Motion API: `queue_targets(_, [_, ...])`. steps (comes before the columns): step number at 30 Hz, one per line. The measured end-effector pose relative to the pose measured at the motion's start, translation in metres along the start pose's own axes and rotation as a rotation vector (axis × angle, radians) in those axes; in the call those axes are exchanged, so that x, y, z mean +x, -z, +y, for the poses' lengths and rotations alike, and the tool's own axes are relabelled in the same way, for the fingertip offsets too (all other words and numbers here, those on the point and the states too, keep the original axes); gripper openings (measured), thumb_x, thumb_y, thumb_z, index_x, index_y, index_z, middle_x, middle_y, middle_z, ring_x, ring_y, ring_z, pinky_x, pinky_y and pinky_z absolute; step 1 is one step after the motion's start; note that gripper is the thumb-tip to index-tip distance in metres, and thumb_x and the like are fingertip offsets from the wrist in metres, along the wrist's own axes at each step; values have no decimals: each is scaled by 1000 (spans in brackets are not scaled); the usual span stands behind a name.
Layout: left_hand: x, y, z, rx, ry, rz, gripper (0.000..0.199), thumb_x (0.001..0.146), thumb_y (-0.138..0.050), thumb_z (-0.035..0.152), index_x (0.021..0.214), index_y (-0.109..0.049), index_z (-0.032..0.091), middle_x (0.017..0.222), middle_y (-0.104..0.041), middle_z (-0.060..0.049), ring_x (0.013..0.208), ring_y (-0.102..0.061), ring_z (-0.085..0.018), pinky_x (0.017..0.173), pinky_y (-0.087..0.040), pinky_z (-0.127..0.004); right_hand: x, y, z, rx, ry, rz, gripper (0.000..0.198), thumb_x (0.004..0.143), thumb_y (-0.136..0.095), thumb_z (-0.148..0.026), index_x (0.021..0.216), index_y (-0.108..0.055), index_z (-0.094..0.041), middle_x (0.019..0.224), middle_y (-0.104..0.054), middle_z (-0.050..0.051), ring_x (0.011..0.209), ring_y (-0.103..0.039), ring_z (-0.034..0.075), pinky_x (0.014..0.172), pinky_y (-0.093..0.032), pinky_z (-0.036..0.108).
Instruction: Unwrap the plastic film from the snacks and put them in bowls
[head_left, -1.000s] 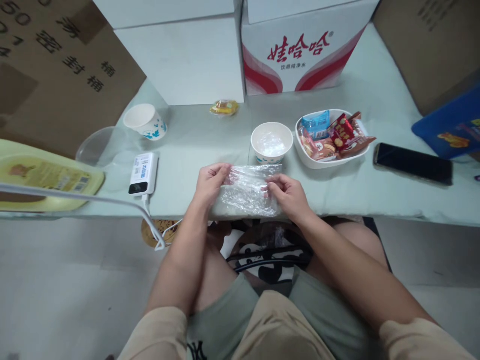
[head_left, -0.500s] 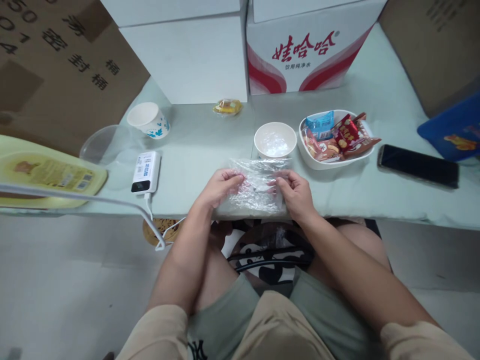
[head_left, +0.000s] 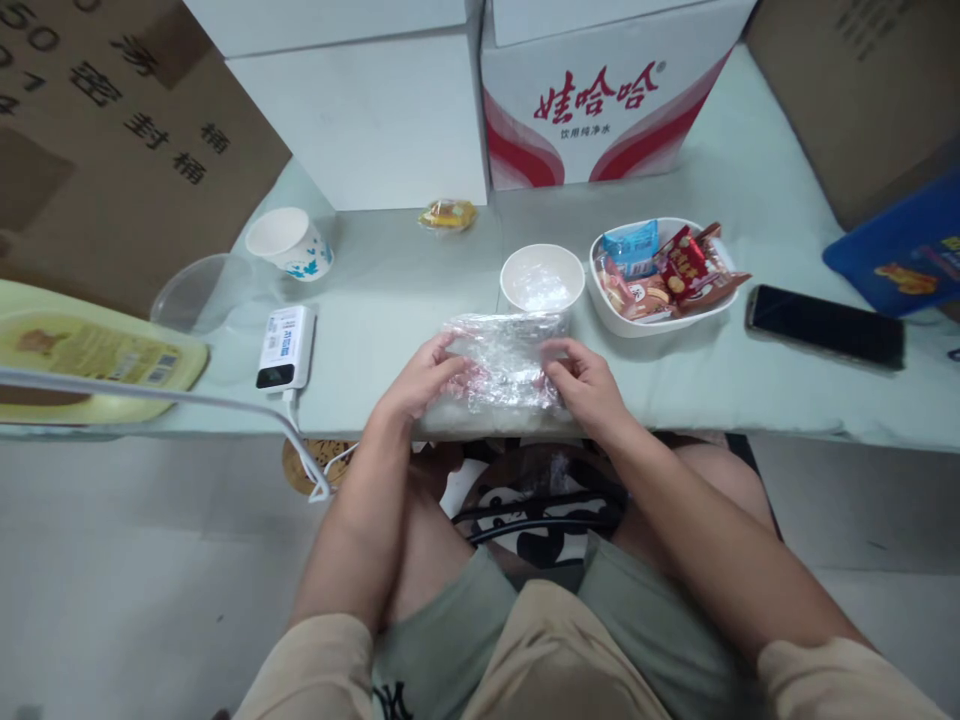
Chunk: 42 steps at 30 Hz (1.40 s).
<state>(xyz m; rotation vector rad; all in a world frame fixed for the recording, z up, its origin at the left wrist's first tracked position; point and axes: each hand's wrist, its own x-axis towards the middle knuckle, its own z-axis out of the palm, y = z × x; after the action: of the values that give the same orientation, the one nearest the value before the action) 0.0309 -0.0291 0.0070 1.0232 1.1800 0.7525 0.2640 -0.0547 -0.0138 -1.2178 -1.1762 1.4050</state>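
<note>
Film (head_left: 504,365) moved twd cup (head_left: 540,256); btwn L hand (head_left: 424,380) & R hand (head_left: 586,386).

The left hand (head_left: 424,380) and right hand (head_left: 589,388) held crinkled clear plastic film (head_left: 502,360) between them near the front edge of the worktop (head_left: 397,285). Just behind stood a paper bowl (head_left: 515,272), beside a white dish (head_left: 646,328) of wrapped snacks (head_left: 679,270).
</note>
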Motion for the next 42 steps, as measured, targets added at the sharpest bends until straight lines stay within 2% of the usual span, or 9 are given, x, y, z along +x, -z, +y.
queue_targets(8, [-4,8,6,-221,-159,-50,26,58,-78,36,74,-68,17,60,-64,0,49,-57,-12,45,-44,-23,1,0,4,402,-23,-64,25,76,-66,-47,85,-64,-24,67,-62,0,57,-59,16,49,-49,29])
queue_targets(12, [-2,10,5,-45,-212,-64,28,69,-69,43,69,-69,14,66,-64,-4,57,-57,-13,50,-42,-24,0,5,2,126,102,-34,34,83,-59,-52,73,-68,-20,72,-65,4,63,-59,16,57,-50,30])
queue_targets(14, [0,8,1,99,-260,11,21,67,-75,30,81,-69,16,74,-64,-1,62,-56,-11,55,-43,-22,0,5,3,-74,118,3,27,78,-69,-44,89,-73,-20,79,-67,2,62,-57,14,62,-50,30])
queue_targets(18, [8,9,-9,75,-356,79,59,64,-83,21,117,-58,25,98,-65,0,76,-62,-11,68,-50,-22,-2,1,8,-67,56,46,80,65,-78,-28,140,-51,-27,101,-69,2,62,-58,11,67,-51,30])
queue_targets(22, [18,14,-14,-2,-468,140,69,61,-87,26,120,-53,30,112,-64,-3,89,-67,-14,78,-54,-26,-2,1,6,-14,72,58,34,68,-74,-35,97,-64,-22,78,-66,-1,66,-58,14,65,-48,28])
queue_targets(27, [10,8,-12,157,-618,499,19,78,-74,29,82,-58,21,71,-56,3,62,-53,-9,61,-47,-21,-8,2,-5,-154,228,212,14,74,-68,-33,78,-60,-22,76,-65,-1,68,-57,15,66,-45,28])
queue_targets(31, [0,-15,-18,359,-696,300,24,81,-74,37,98,-66,21,95,-69,-5,87,-65,-17,77,-55,-30,-17,-2,-7,-211,395,131,11,77,-64,-24,78,-53,-23,103,-74,5,94,-65,21,84,-49,34])
queue_targets(35, [11,-39,-27,180,-644,-39,83,69,-85,55,141,-52,30,151,-52,-13,134,-55,-30,101,-52,-41,-21,-11,4,-46,305,-86,8,83,-60,-29,86,-54,-24,87,-68,0,74,-59,16,72,-48,29])
queue_targets(42, [20,-54,-18,8,-407,44,45,77,-80,54,102,-75,17,101,-76,-8,92,-69,-21,81,-54,-31,-10,-19,14,173,97,104,26,83,-64,-45,97,-57,-24,89,-65,1,82,-61,18,76,-52,31])
